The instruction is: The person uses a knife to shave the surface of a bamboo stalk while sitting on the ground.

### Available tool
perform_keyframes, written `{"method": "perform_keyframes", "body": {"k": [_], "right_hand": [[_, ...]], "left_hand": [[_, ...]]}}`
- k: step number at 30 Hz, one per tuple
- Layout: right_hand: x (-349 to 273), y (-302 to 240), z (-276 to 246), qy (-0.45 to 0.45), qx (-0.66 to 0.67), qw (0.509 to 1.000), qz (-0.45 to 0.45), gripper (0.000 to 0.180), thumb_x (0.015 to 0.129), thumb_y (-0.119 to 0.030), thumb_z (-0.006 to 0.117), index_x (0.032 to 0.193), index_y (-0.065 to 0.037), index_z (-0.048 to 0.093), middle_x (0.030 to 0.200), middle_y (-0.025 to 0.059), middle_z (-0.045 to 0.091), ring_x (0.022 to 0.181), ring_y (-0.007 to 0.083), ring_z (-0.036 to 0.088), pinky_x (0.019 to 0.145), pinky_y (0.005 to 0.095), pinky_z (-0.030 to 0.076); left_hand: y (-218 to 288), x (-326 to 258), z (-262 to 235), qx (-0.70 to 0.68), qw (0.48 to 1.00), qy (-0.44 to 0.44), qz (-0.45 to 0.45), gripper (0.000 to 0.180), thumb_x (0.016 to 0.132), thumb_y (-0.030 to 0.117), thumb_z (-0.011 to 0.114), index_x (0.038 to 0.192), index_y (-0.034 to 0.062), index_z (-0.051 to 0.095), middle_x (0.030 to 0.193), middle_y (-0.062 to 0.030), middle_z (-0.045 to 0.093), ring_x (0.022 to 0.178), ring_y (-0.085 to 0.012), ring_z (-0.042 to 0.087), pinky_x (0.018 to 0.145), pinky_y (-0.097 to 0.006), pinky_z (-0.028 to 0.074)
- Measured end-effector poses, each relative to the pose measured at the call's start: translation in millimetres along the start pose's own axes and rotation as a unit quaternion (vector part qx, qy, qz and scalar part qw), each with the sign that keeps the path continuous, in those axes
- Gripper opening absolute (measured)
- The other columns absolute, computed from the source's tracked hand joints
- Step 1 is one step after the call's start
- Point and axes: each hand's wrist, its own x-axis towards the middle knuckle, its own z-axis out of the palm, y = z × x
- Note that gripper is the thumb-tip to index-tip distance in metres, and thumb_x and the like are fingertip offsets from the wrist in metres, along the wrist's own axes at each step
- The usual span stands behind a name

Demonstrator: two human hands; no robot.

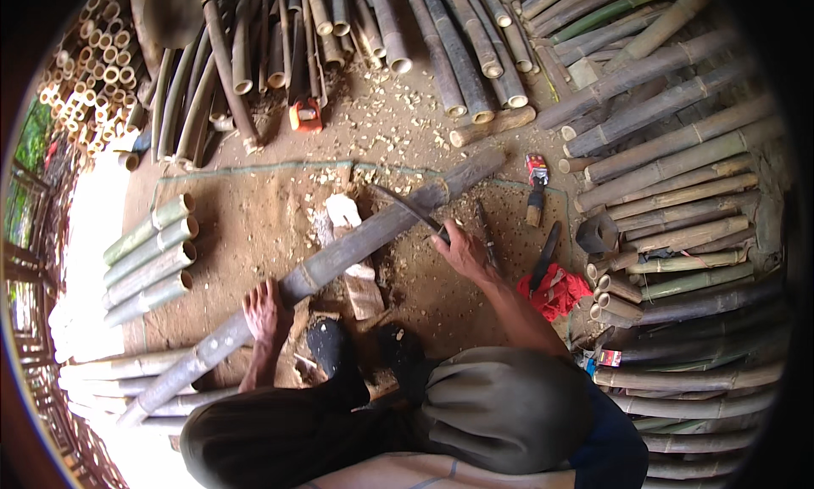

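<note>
pole (363,237) lies slantwise across the middle, running from lower left to upper right, over a pale wood block (365,292) on the dirt floor (246,234). left hand (268,315) is on its lower half, fingers curled over the top and grasping it. right hand (466,253) has its fingers clenched round the handle of a knife (409,206), whose dark blade crosses above the pole, tip past the far edge; whether blade and pole touch cannot be told. chips (407,133) litter the ground beyond. four short tubes (151,251) sit side by side at left. a red cloth (558,296) lies right of the right forearm, and more bamboo (678,201) lines the right side.
</note>
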Motion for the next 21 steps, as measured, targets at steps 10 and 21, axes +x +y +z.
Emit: {"method": "perform_keyframes", "body": {"k": [10, 21], "right_hand": [[8, 19, -5, 0.07, -0.023, 0.992, 0.102, 0.043, 0.108, -0.045, 0.054, 0.116, -0.003, 0.055, 0.085, 0.0294, 0.071, 0.079, 0.0504, 0.071, 0.066, 0.0584, 0.054], [9, -27, -25, -0.076, 0.001, 0.992, 0.098, 0.044, 0.108, -0.045, 0.055, 0.122, -0.004, 0.056, 0.088, 0.0304, 0.073, 0.085, 0.0544, 0.071, 0.07, 0.0605, 0.054]], "left_hand": [[10, 33, -27, -0.095, 0.991, -0.093, 0.014, 0.042, 0.068, 0.016, 0.08, 0.104, 0.0073, 0.063, 0.104, -0.0156, 0.07, 0.103, -0.0364, 0.069, 0.091, -0.049, 0.053], [-14, 52, -49, -0.12, 0.97, -0.209, -0.022, 0.056, 0.057, 0.027, 0.09, 0.105, 0.0087, 0.069, 0.095, -0.0153, 0.077, 0.091, -0.0351, 0.075, 0.084, -0.047, 0.059]]}}
